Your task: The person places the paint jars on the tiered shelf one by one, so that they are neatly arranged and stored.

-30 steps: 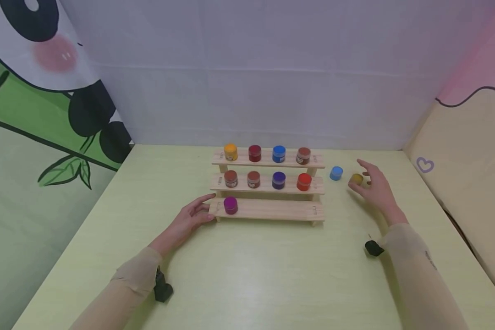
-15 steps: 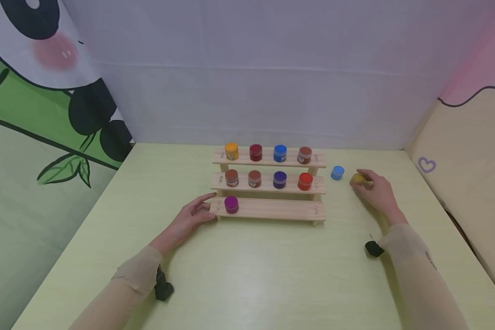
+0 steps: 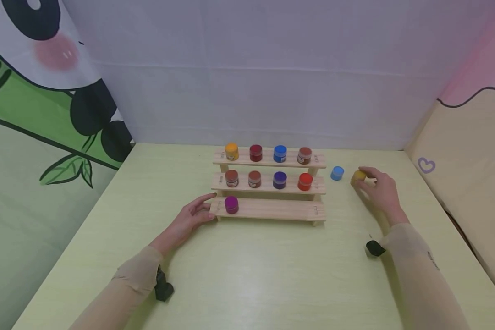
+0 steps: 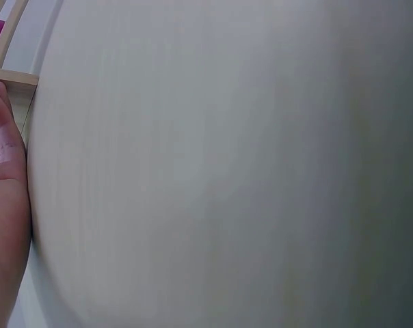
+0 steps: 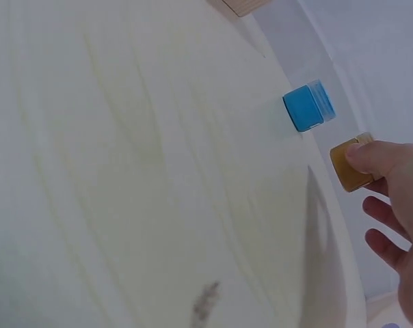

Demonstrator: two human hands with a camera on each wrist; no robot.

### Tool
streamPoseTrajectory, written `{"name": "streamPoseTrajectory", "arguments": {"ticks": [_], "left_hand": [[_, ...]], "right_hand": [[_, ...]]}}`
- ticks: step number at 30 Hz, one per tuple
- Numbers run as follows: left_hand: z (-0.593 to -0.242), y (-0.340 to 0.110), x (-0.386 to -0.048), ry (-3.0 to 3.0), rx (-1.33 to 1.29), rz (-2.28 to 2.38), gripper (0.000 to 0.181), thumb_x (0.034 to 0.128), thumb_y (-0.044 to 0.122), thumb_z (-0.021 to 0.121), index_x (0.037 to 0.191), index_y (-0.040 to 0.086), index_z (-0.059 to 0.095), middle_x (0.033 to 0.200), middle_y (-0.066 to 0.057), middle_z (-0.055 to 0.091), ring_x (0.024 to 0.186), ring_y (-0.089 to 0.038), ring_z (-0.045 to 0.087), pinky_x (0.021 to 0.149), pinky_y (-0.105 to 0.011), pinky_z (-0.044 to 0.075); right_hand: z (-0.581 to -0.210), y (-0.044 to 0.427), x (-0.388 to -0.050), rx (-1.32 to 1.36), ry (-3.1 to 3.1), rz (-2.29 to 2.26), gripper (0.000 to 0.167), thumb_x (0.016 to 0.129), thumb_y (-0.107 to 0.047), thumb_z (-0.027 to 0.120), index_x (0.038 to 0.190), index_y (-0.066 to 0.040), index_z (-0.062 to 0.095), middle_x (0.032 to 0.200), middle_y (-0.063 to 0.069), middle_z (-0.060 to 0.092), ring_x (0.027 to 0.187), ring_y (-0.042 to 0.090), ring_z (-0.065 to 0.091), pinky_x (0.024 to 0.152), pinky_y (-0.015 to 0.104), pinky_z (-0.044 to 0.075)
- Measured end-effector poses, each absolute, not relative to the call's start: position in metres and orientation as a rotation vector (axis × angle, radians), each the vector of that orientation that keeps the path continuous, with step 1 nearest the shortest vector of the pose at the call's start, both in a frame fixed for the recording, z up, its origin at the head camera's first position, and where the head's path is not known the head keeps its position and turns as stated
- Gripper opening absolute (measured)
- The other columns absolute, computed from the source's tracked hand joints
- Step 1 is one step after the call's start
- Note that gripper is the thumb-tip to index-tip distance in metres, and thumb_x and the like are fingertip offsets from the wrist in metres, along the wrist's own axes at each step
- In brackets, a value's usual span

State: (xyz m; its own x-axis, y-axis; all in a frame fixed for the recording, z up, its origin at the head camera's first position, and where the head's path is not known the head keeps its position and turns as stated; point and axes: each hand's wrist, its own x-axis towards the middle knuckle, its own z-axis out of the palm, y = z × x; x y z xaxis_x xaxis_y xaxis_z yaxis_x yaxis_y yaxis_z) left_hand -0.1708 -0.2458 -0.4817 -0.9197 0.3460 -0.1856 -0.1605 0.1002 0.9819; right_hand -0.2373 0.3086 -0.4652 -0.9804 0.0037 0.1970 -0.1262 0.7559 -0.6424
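Observation:
At the right, my right hand [image 3: 381, 190] pinches a small yellow paint jar [image 3: 358, 177] between thumb and fingers; the right wrist view shows the thumb [image 5: 374, 157] against the jar's side. A light blue paint jar [image 3: 337, 173] stands on the table just left of it. My left hand [image 3: 187, 217] holds the left end of a three-step wooden rack [image 3: 278, 210], thumb at the front edge and index finger behind the bottom step. In the left wrist view its fingertips meet the wood beside a leg [image 4: 18, 78]. A purple jar [image 3: 231, 205] sits at the bottom step's left end.
Several jars fill the upper steps, among them an orange jar [image 3: 232, 151], a dark blue jar [image 3: 279, 179] and a red jar [image 3: 305, 181]. The table [image 3: 251, 275] reaches back to a pale cloth wall [image 3: 251, 101]. Printed cloth flanks both sides.
The right hand's fingers have come together on the yellow jar, which now looks slightly raised or tilted. The left hand has stayed at the rack.

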Motion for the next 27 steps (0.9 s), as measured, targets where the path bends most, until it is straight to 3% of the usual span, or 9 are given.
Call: {"name": "streamPoseTrajectory", "arguments": {"ticks": [16,27], "left_hand": [[-0.475,-0.245,-0.167,2.014,0.170,1.877,0.065,0.0967,0.016,0.063,0.154,0.018,0.033,0.120,-0.001,0.060,0.107,-0.007,0.063,0.094,-0.018,0.050],[-0.475,-0.246,-0.167,2.034,0.155,1.854,0.065,0.0967,0.017,0.063,0.154,0.020,0.033,0.123,-0.004,0.058,0.108,-0.008,0.063,0.094,-0.019,0.050]], "right_hand": [[-0.443,0.298,-0.230,0.138,-2.644,0.979,0.045,0.095,-0.021,0.066,0.136,-0.005,0.056,0.128,0.023,0.062,0.113,0.039,0.054,0.094,0.050,0.042],[-0.418,0.275,-0.219,0.207,-2.486,0.961,0.045,0.091,-0.018,0.072,0.134,-0.010,0.060,0.124,0.017,0.067,0.104,0.029,0.059,0.084,0.014,0.039]]}}
